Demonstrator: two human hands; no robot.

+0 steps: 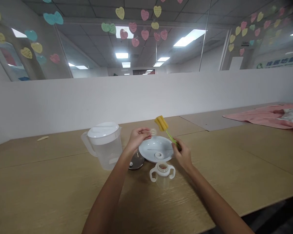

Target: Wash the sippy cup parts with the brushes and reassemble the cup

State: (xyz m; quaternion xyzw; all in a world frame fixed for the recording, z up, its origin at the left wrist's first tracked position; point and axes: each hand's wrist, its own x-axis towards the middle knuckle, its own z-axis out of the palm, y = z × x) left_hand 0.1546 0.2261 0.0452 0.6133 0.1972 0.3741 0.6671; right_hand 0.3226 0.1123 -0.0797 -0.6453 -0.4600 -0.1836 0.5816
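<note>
My left hand point(138, 137) pinches a small, round translucent piece point(153, 132), perhaps a bottle nipple, over the far rim of a white bowl point(143, 150). In my right hand point(182, 153) is the green handle of a sponge bottle brush point(161, 123), its yellow head raised behind the bowl and apart from the small piece. Inside the bowl lie a white ring point(159, 155) and a thin, straight stick or wire. A clear baby bottle point(162, 177) with two white handles stands upright and uncapped in front of the bowl. Partly hidden by my left forearm is a shiny dark lid-like object point(137, 161).
A clear pitcher point(107, 152) with a white lid stands left of my left arm. Farther left lies a thin tan piece point(42, 138). A pink cloth point(263, 114) is spread at the far right. Behind the wooden table point(234, 162) rises a white wall point(112, 100) with glass above.
</note>
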